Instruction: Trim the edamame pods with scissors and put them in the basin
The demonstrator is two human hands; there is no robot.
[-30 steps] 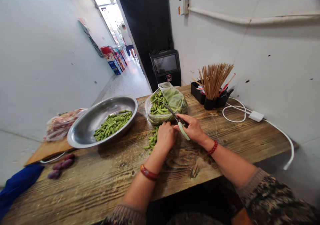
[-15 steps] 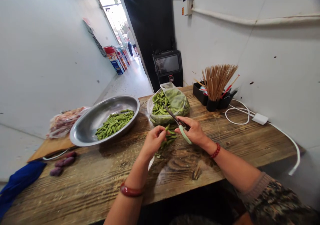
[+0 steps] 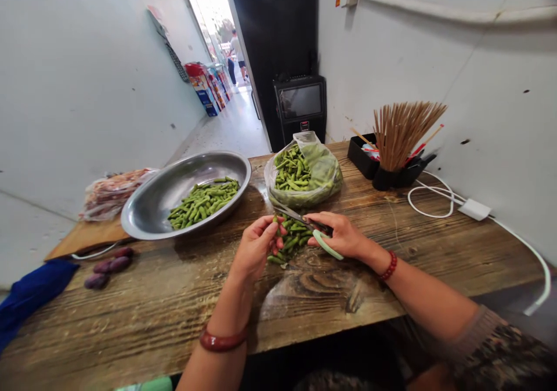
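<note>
Between the thumb and fingers of my left hand [image 3: 257,245] is a green edamame pod [image 3: 275,224], held upright. My right hand [image 3: 337,235] grips a pair of scissors [image 3: 322,245] with pale green handles. Their dark blades point left, toward the pod; whether they touch it I cannot tell. Beneath both hands lies a pile of loose edamame pods [image 3: 295,235] on the wooden table. Just behind the hands stands a clear plastic bag [image 3: 327,176] full of pods. A wide steel basin [image 3: 150,191] on the left holds more pods.
Meat in plastic [image 3: 111,194] lies on a wooden board [image 3: 72,243] at the left. Nearer are several purple-red tubers [image 3: 108,266] and a blue cloth [image 3: 39,292]. At right stand skewers [image 3: 402,136], a black holder [image 3: 363,156] and a white cable [image 3: 520,246]. A person [image 3: 237,51] is outside the doorway.
The view has shifted a little. My left hand has moved slightly away from the pile with the pod raised, and the scissor blades now point more to the left, nearer the pod.
</note>
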